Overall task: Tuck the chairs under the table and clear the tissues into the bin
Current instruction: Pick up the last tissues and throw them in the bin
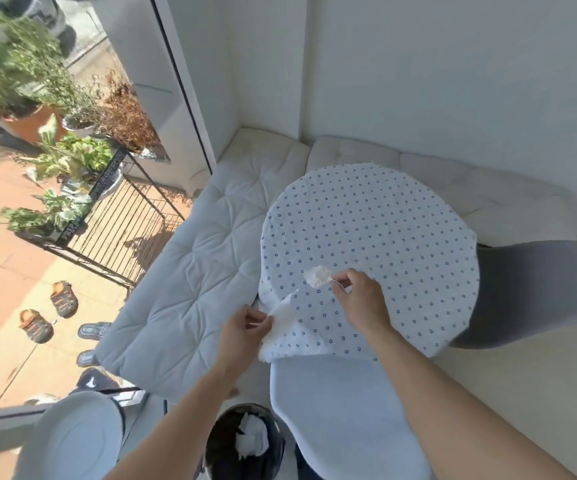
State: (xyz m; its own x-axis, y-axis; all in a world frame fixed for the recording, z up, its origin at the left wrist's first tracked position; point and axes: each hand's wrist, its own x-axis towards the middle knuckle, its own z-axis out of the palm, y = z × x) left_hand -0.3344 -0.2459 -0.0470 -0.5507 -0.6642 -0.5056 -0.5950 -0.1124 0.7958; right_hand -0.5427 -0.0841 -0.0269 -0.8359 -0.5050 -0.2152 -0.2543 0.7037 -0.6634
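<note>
A round table [384,216] wears a white cloth dotted with small blue flowers. Over its near part my right hand [360,299] pinches a crumpled white tissue [317,276]. At the table's near left edge my left hand [245,332] grips a flat white tissue [285,311]. A pale blue chair [342,410] is pushed partly under the table's near side. A grey chair [536,289] sits partly under its right side. Below my left arm stands a dark round bin [231,459] with a white tissue [254,439] inside.
White quilted bench cushions [190,271] wrap the corner behind and left of the table. A white round lid or stool [72,441] is at bottom left. Through the glass door lie a terrace with potted plants [65,157], a black wire rack [124,223] and sandals [63,299].
</note>
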